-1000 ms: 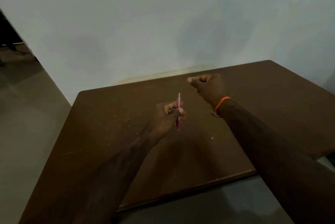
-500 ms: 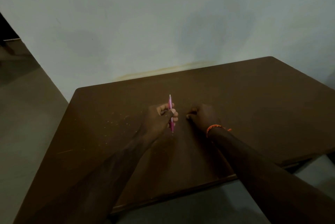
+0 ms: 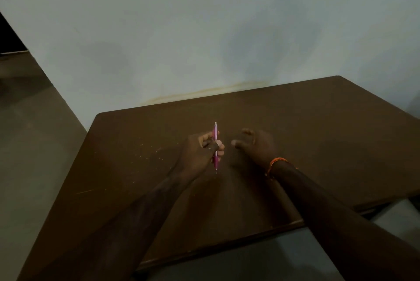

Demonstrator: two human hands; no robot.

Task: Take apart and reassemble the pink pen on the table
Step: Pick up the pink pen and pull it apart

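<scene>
- Floor (image 3: 29, 144): a bare grey strip ran along the left of the table, open up to the wall.
- Table (image 3: 136, 189): the dark brown top had its left edge slanting toward the viewer and a rounded far-left corner close to the pale wall (image 3: 204, 30); pale specks dotted the bare surface left of the hands.
- Left hand (image 3: 200, 153): closed around the middle of the pink pen, thumb pressed against the barrel, raised over the centre of the tabletop.
- Pink pen (image 3: 215, 135): held roughly upright, pale upper end above the fingers, tip pointing down toward the table; whether the tip touched the surface could not be told.
- Right hand (image 3: 256, 146): just beside the pen but apart from it, fingers loosely curled and spread, holding nothing.
- Orange band (image 3: 276, 163): wrapped the right wrist.
- Right of the hands, the tabletop lay bare out to its far-right corner and right edge; the near edge crossed beneath both forearms.
</scene>
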